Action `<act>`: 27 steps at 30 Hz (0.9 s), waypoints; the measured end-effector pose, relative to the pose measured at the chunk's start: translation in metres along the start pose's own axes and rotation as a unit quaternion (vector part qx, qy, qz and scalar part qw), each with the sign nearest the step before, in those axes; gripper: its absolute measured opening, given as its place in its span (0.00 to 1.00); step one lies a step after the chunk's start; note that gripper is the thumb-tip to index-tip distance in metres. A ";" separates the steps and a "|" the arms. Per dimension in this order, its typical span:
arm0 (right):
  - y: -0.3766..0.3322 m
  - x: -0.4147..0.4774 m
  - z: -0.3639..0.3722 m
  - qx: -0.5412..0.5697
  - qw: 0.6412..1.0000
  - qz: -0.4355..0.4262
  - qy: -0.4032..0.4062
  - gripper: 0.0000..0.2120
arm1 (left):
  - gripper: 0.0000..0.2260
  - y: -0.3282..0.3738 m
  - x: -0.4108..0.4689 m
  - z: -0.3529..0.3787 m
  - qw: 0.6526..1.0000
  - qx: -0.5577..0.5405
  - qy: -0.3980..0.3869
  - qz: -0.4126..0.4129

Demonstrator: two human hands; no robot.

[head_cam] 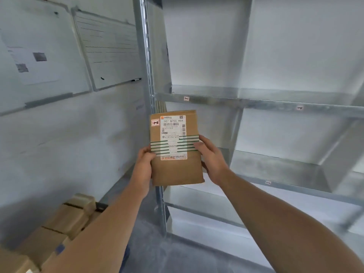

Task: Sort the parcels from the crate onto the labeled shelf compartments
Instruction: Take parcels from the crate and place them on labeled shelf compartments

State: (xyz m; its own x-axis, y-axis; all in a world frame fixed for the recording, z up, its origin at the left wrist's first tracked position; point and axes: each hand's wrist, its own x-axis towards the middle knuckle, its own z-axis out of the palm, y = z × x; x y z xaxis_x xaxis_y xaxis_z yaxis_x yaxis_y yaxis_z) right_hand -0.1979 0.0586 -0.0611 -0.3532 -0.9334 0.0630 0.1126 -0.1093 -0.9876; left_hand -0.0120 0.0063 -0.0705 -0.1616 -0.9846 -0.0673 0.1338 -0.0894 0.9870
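Left hand (144, 164) and right hand (211, 160) grip one cardboard parcel (177, 170) by its sides. Three labels (186, 98) mark the metal shelf (275, 103) behind.

Parcel stockroom: grey galvanised steel shelving (256, 101) with compartment tags (186, 98) behind the left hand (143, 164), which holds a brown cardboard parcel (177, 170) bearing a shipping label (172, 131); stacked cardboard boxes (65, 219) below-left, ruled whiteboard (106, 50) above-left.

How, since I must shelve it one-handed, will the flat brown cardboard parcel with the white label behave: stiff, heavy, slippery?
Probably stiff: the flat brown cardboard parcel looks straight-edged though the left hand and right hand hold only its sides. Likely light: a plain side grip carries it aloft. Matte cardboard probably grips well, not slippery.
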 end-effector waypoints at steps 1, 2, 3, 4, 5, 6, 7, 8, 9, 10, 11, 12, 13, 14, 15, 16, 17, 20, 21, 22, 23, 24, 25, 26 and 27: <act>-0.004 -0.008 -0.009 -0.009 1.000 -0.015 0.012 0.16 | 0.09 -0.001 -0.003 0.008 1.000 -0.001 -0.017 0.005; -0.007 -0.017 -0.018 -0.015 0.999 -0.028 0.021 0.17 | 0.10 -0.002 -0.006 0.016 0.999 0.001 -0.034 0.010; -0.011 -0.026 -0.027 -0.017 0.999 -0.039 0.029 0.18 | 0.11 -0.003 -0.009 0.026 0.999 0.003 -0.051 0.013; -0.015 -0.035 -0.037 -0.019 0.998 -0.050 0.039 0.17 | 0.12 -0.004 -0.013 0.036 0.998 0.004 -0.064 0.015; -0.020 -0.043 -0.046 -0.020 0.997 -0.061 0.049 0.16 | 0.11 -0.005 -0.018 0.047 0.997 0.004 -0.076 0.019; -0.025 -0.052 -0.056 -0.019 0.995 -0.071 0.061 0.15 | 0.11 -0.004 -0.023 0.058 0.996 0.006 -0.088 0.024; -0.030 -0.059 -0.066 -0.018 0.994 -0.079 0.074 0.15 | 0.11 -0.002 -0.029 0.071 0.995 0.007 -0.100 0.027; -0.035 -0.066 -0.076 -0.022 0.992 -0.086 0.087 0.16 | 0.12 -0.002 -0.035 0.082 0.993 0.006 -0.114 0.028; -0.040 -0.073 -0.086 -0.028 0.990 -0.092 0.099 0.18 | 0.13 -0.001 -0.038 0.094 0.991 0.007 -0.127 0.031; -0.044 -0.079 -0.097 -0.036 0.988 -0.098 0.109 0.18 | 0.14 -0.001 -0.043 0.105 0.990 0.008 -0.140 0.035; -0.049 -0.085 -0.107 -0.043 0.986 -0.105 0.120 0.18 | 0.16 -0.001 -0.047 0.117 0.988 0.009 -0.152 0.039; -0.052 -0.089 -0.118 -0.049 0.984 -0.111 0.132 0.17 | 0.18 -0.002 -0.050 0.128 0.986 0.011 -0.163 0.044; -0.056 -0.094 -0.129 -0.052 0.981 -0.117 0.142 0.17 | 0.18 -0.001 -0.055 0.140 0.983 0.012 -0.174 0.050; -0.060 -0.098 -0.140 -0.054 0.979 -0.122 0.154 0.17 | 0.18 -0.001 -0.059 0.153 0.981 0.010 -0.184 0.055; -0.065 -0.102 -0.150 -0.055 0.977 -0.126 0.164 0.17 | 0.17 0.000 -0.063 0.166 0.979 0.008 -0.192 0.062; -0.068 -0.106 -0.160 -0.056 0.974 -0.132 0.173 0.18 | 0.17 0.001 -0.068 0.179 0.977 0.003 -0.200 0.070; -0.072 -0.108 -0.172 -0.058 0.972 -0.138 0.181 0.18 | 0.17 0.002 -0.073 0.192 0.976 -0.001 -0.204 0.079; -0.087 -0.111 -0.206 -0.071 0.967 -0.156 0.190 0.17 | 0.16 0.006 -0.084 0.231 0.969 -0.014 -0.216 0.116; -0.093 -0.110 -0.219 -0.075 0.966 -0.162 0.189 0.17 | 0.16 0.009 -0.087 0.244 0.967 -0.016 -0.219 0.127; -0.099 -0.109 -0.230 -0.079 0.965 -0.169 0.187 0.17 | 0.16 0.013 -0.089 0.256 0.966 -0.015 -0.221 0.136; -0.106 -0.106 -0.241 -0.084 0.963 -0.175 0.185 0.17 | 0.15 0.018 -0.092 0.268 0.965 -0.011 -0.221 0.142; -0.112 -0.104 -0.252 -0.089 0.963 -0.182 0.179 0.18 | 0.14 0.023 -0.093 0.279 0.964 -0.005 -0.219 0.147; -0.118 -0.101 -0.263 -0.093 0.962 -0.187 0.174 0.19 | 0.14 0.028 -0.093 0.290 0.964 0.000 -0.217 0.151; -0.124 -0.098 -0.272 -0.098 0.962 -0.191 0.170 0.19 | 0.15 0.033 -0.092 0.299 0.963 0.002 -0.218 0.156; -0.131 -0.095 -0.281 -0.101 0.961 -0.196 0.166 0.20 | 0.15 0.036 -0.091 0.309 0.961 0.002 -0.221 0.164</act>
State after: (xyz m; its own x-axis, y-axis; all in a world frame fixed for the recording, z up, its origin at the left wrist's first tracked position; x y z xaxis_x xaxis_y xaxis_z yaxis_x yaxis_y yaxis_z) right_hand -0.4403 0.2575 0.0214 -0.6121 -0.6701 0.4199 -0.2601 -0.3309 -0.9071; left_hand -0.2944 0.1387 0.0165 -0.5112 -0.7995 0.3155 0.2447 0.2165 0.9451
